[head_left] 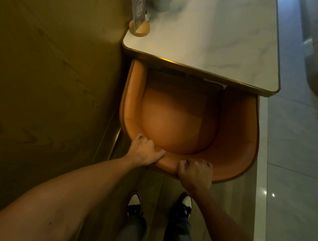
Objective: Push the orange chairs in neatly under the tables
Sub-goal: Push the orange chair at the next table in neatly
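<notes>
An orange tub chair (232, 141) stands directly below me, its front part tucked under the near edge of a white marble table (221, 41) with a gold rim. The round seat cushion (174, 124) is partly shaded by the tabletop. My left hand (144, 151) grips the top of the curved backrest on its left side. A little to the right, my right hand (195, 174) is closed over the same backrest rim. Both arms reach down from the lower frame.
A wood-panelled wall (52, 75) runs close along the chair's left side. On the table's far left corner stand a number sign in a round wooden base (139, 26) and a grey vessel (162, 1). Glossy floor tiles (294, 162) lie right. My shoes (134, 203) stand behind the chair.
</notes>
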